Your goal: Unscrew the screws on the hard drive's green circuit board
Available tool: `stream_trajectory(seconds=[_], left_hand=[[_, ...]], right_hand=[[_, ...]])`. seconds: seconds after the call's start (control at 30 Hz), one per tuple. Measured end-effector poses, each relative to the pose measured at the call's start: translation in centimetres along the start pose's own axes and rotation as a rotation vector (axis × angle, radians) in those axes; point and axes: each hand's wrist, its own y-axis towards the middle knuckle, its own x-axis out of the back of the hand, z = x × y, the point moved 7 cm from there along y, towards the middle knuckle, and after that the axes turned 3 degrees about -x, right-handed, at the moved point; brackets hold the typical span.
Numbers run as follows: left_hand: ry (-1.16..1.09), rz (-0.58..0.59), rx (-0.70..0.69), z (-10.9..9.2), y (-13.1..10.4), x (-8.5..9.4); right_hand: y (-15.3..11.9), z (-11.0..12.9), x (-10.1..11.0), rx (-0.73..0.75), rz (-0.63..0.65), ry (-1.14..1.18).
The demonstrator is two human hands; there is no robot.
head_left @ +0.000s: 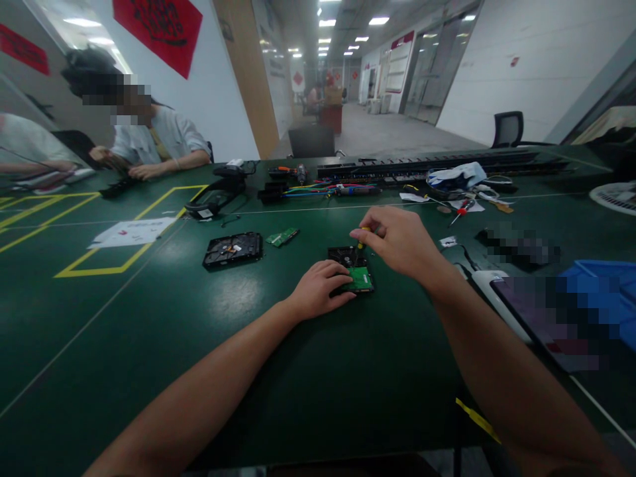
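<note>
A black hard drive (342,256) with a green circuit board (362,279) on its near part lies on the green table. Across its left side rests my left hand (325,286), fingers stretched out and touching the board. My right hand (395,237) pinches the yellow handle of a small screwdriver (361,240), held upright over the drive's far right part. Whether its tip sits in a screw is too small to tell. To the left lie a second black hard drive (233,250) and a loose green circuit board (283,237).
Cables and an electric screwdriver (355,190) lie along the back. Gloves (457,176) and a red-handled screwdriver (463,211) are at back right. A phone-like device (536,318) and a blue bin (601,291) stand right. A co-worker (159,142) sits at far left.
</note>
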Motion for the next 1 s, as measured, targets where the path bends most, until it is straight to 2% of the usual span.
stream_trajectory(seconds=[0.4,1.0], left_hand=[[-0.045,0.037,0.016,-0.49,0.30,0.75],[-0.075,0.047,0.046,-0.39,0.32,0.83]], right_hand=[[0.05,0.19,-0.37,0.040,0.044,-0.003],[0.07,0.41,-0.25,0.041,0.044,-0.037]])
